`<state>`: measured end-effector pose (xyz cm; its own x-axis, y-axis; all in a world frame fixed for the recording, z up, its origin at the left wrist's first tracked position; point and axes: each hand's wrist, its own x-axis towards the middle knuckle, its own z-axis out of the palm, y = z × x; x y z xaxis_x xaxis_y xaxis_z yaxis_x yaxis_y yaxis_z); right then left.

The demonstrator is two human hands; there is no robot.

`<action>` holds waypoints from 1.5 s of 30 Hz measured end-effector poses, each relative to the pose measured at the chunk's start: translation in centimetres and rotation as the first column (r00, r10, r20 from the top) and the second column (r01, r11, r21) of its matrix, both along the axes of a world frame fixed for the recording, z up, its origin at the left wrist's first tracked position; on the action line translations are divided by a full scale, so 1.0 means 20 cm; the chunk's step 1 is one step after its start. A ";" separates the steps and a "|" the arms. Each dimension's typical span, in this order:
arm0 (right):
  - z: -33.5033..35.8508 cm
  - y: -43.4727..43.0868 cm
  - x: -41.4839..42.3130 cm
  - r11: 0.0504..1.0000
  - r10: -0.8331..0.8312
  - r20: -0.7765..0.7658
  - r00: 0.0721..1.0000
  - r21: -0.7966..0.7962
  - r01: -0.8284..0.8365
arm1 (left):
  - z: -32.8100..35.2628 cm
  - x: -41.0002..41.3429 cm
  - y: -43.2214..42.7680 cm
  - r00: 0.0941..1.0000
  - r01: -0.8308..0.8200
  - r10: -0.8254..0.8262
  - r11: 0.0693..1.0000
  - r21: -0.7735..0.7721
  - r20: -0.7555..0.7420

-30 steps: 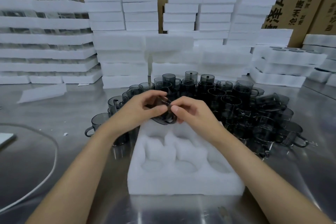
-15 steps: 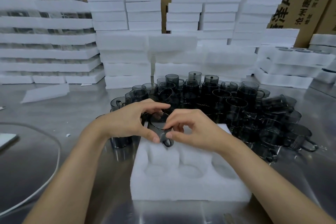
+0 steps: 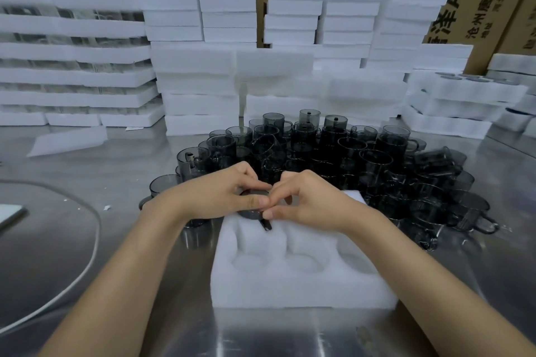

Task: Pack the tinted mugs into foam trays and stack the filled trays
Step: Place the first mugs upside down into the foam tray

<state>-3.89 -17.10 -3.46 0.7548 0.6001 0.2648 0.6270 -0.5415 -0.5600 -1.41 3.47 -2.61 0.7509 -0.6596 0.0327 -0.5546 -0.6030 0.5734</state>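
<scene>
While my left hand (image 3: pixel 220 197) and right hand (image 3: pixel 307 206) both pinch mug (image 3: pixel 251 214) at back-left pocket of foam tray (image 3: pixel 301 290): light, slick, probably breakable. Grip rim, not handle, I reckon.

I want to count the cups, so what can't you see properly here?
Head view, mug: mostly covered by the left hand and right hand gripping it; only a dark edge and handle show.
Head view, foam tray: far pockets hidden behind the hands.
Head view, pile of mugs: they overlap, so no sure count.
Head view, box lettering: cut off by the top edge.
</scene>
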 end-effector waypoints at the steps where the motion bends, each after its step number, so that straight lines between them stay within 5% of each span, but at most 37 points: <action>1: 0.01 0.01 0.00 0.999 -0.013 -0.015 1.000 -0.047 0.012 | -0.01 0.00 -0.01 1.000 0.016 -0.016 1.000 0.017 0.010; 7: -0.01 0.03 0.00 0.996 -0.049 -0.066 0.997 -0.080 0.043 | -0.04 -0.01 -0.01 0.998 -0.014 0.015 1.000 -0.016 0.065; 10: -0.02 -0.01 -0.03 0.957 -0.170 0.042 0.985 0.247 0.155 | -0.06 -0.02 -0.03 0.987 -0.048 0.056 0.997 -0.057 0.152; 12: 0.02 -0.07 -0.02 0.795 -0.540 0.196 0.819 0.440 0.419 | -0.08 -0.02 -0.04 0.980 -0.087 0.098 0.994 -0.069 0.175; 15: 0.06 -0.22 0.02 0.430 -0.895 0.324 0.308 0.436 0.791 | -0.09 -0.03 -0.04 0.974 -0.109 0.125 0.990 -0.094 0.189; 17: 0.03 -0.27 0.02 0.327 -0.928 0.283 0.243 0.302 0.896 | -0.09 -0.03 -0.04 0.969 -0.109 0.129 0.988 -0.106 0.212; 23: 0.01 -0.30 0.04 0.276 -0.946 0.202 0.254 0.088 0.957 | -0.12 -0.01 -0.04 0.947 -0.173 0.196 0.979 -0.109 0.256; 27: 0.02 -0.32 0.02 0.300 -0.942 0.198 0.272 0.128 0.945 | -0.13 -0.01 -0.04 0.936 -0.178 0.202 0.978 -0.108 0.288; 29: 0.04 -0.33 0.00 0.356 -0.929 0.216 0.300 0.306 0.883 | -0.13 0.00 -0.05 0.930 -0.185 0.210 0.977 -0.109 0.302; 32: 0.10 -0.30 -0.03 0.473 -0.817 0.078 0.571 0.656 0.588 | -0.13 0.00 -0.05 0.909 -0.216 0.249 0.967 -0.133 0.335; 35: 0.13 -0.22 -0.06 0.406 -0.264 -0.244 0.933 0.849 0.337 | -0.12 0.00 -0.06 0.889 -0.227 0.272 0.960 -0.161 0.368; 36: 0.12 -0.19 -0.06 0.392 -0.080 -0.309 0.948 0.864 0.315 | -0.12 0.00 -0.05 0.883 -0.231 0.279 0.958 -0.169 0.377; 38: 0.10 -0.15 -0.07 0.494 0.028 -0.398 0.917 0.803 0.333 | -0.12 -0.01 -0.06 0.875 -0.240 0.294 0.954 -0.182 0.385; 41: 0.06 -0.12 -0.08 0.606 -0.032 -0.439 0.898 0.706 0.367 | -0.11 -0.02 -0.07 0.879 -0.209 0.288 0.949 -0.235 0.381; 45: 0.05 -0.12 -0.08 0.591 -0.107 -0.452 0.885 0.687 0.422 | -0.10 -0.05 -0.10 0.901 -0.127 0.252 0.931 -0.341 0.353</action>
<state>-5.54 -19.57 -2.54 0.9732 0.0621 0.2216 0.2180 0.0603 -0.9741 -2.33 1.47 -4.67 0.7469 -0.4163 0.5186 -0.6608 -0.5515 0.5091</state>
